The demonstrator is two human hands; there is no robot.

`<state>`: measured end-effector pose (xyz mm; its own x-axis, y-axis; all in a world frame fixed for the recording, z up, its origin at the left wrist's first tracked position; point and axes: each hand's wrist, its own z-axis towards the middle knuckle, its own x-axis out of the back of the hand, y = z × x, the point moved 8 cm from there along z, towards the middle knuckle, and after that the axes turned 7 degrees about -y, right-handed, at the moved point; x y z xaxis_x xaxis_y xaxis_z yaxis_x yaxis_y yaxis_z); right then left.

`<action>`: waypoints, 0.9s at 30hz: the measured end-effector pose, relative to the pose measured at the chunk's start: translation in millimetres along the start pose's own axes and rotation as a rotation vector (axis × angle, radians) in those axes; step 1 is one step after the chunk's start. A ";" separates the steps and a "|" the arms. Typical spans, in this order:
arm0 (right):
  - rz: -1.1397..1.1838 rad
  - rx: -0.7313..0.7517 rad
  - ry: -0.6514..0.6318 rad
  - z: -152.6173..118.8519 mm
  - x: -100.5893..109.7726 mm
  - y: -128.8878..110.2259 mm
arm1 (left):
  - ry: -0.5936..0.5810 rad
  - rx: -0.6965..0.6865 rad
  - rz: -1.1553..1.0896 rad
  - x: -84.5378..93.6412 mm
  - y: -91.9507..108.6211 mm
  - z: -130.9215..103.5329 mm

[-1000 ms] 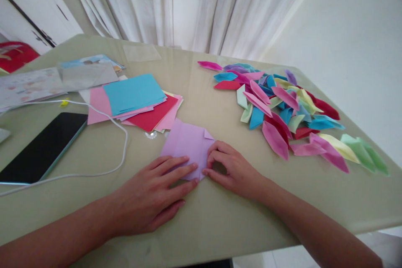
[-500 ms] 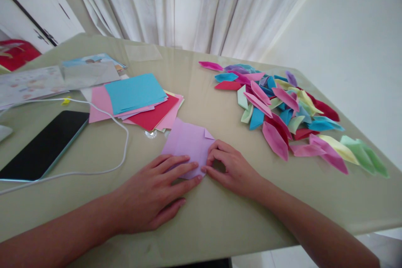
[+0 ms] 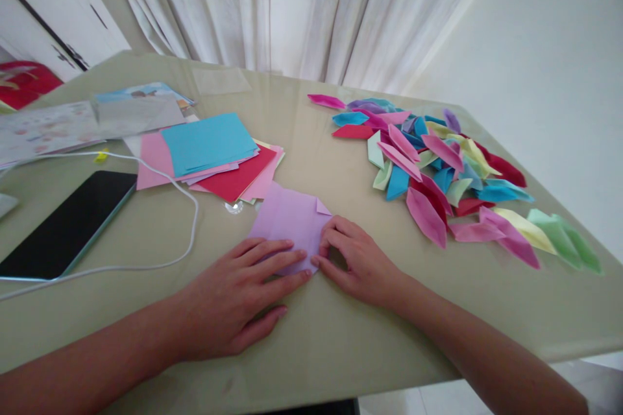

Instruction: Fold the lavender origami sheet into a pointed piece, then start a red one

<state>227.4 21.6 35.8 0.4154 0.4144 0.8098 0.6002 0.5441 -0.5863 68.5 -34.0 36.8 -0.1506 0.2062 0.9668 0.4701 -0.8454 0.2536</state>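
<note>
- Lilac paper square [image 3: 289, 220]: laid flat on the table [image 3: 316, 350], near its front edge, just in front of the stack of coloured sheets; one small corner is seen folded over at its far right.
- Left hand [image 3: 238, 301]: spread flat, palm down, fingers extended; the fingertips are pressed on the near edge of the lilac paper square. Nothing is gripped.
- Right hand [image 3: 357, 259]: fingers curled narrowly, the tips pinched at the right near corner of the lilac paper square, touching it; the index tips of both hands are nearly met.
- Stack of coloured sheets [image 3: 214, 155]: blue on top, pink and red below, fanned loosely, placed beyond the left hand.
- Heap of folded paper pieces [image 3: 438, 175]: pointed shapes in pink, blue, red, green, yellow and purple, piled on the right half of the table, well apart from the hands.
- Tablet [image 3: 68, 224]: dark screen, set at the left.
- White cable [image 3: 192, 214]: looped between the tablet and the stack of coloured sheets.
- Printed sheets [image 3: 73, 120]: laid at the far left.
</note>
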 end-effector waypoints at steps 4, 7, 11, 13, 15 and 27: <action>-0.020 0.000 -0.005 -0.6 -0.8 -0.9 | -0.005 0.004 -0.010 1.0 -0.8 0.7; -0.028 -0.008 -0.010 -1.1 -1.4 0.0 | 0.001 -0.003 -0.015 2.1 -0.9 1.2; 0.011 0.006 -0.024 -2.8 -0.8 -1.3 | 0.006 -0.011 0.012 1.9 -0.2 1.7; 0.008 -0.009 -0.010 -4.5 2.5 -1.6 | -0.004 -0.009 0.030 0.9 0.3 1.9; -0.023 -0.074 0.012 -6.9 7.8 1.6 | -0.014 -0.004 0.042 0.2 0.7 2.0; -0.139 0.218 -0.085 -11.6 6.8 -20.7 | 0.034 -0.028 0.020 0.5 1.8 -2.4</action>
<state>225.8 4.8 53.7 0.2748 0.3794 0.8835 0.4822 0.7406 -0.4680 67.2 -36.6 37.6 -0.1708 0.1726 0.9701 0.4485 -0.8630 0.2325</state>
